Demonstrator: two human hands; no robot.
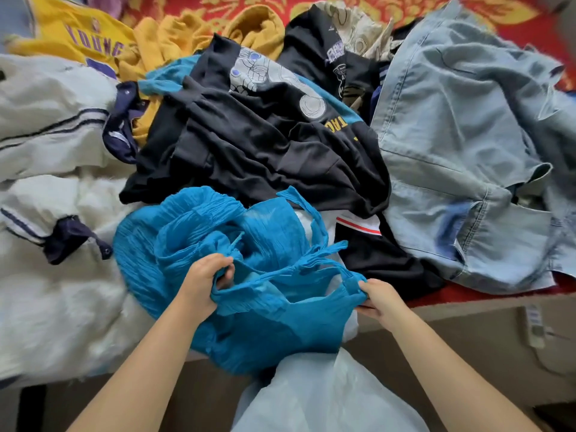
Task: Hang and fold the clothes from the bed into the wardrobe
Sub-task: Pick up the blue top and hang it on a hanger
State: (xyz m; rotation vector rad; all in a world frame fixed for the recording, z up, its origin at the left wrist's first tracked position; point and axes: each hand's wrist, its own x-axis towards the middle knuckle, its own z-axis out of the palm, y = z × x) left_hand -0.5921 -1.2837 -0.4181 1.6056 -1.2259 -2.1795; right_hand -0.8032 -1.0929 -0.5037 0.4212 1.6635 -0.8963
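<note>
Red bedding (405,7) with a gold floral pattern shows at the far side of the bed, nearly buried under a heap of clothes. At the near edge lies a crinkled blue garment (199,232) with thin straps, part of it hanging over the bed's side. The left hand (204,283) has its fingers curled into the fabric at one strap, gripping it. The right hand (378,299) pinches the garment's other upper corner, fingers closed round the cloth. Both hands hold the piece spread between them, just above a pale, translucent fabric (327,397) that fills the bottom centre of the view.

Behind the blue garment sits a black T-shirt (249,141) with a grey printed graphic, touching it. To the right lies a light-blue denim piece (461,145), spread wide. To the left, a white fluffy jacket (56,213) with navy trim covers the bed's edge. Farther back are a yellow jersey (78,29) with purple lettering and a mustard-coloured garment (174,39).
</note>
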